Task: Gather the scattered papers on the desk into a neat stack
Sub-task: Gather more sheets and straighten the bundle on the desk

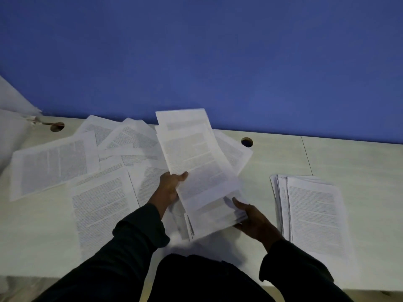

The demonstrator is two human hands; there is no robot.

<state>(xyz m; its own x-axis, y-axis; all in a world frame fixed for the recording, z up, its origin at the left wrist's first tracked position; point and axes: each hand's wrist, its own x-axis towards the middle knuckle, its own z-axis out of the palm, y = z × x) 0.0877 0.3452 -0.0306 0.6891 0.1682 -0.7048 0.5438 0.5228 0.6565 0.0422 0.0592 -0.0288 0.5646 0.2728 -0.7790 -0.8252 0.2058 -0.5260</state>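
A sheaf of printed papers [196,168] is held above the pale desk [327,158], tilted so that its far end reaches the blue partition [196,51]. Its left edge is gripped by the left hand [171,188], thumb curled over the top sheet. Its near right corner is pinched by the right hand [253,221], thumb on top and fingers beneath. The sheets in the sheaf are not squared; their near edges are fanned. Left of the sheaf, loose pages [98,177] are spread overlapping across the desk, some reaching behind the sheaf. Right of the sheaf, well apart from it, a gathered stack [311,212] lies flat, its left edges slightly staggered. Beyond the sheaf's right side a round cable hole [247,142] is seen in the desk. Dark sleeves [122,249] cover both forearms.
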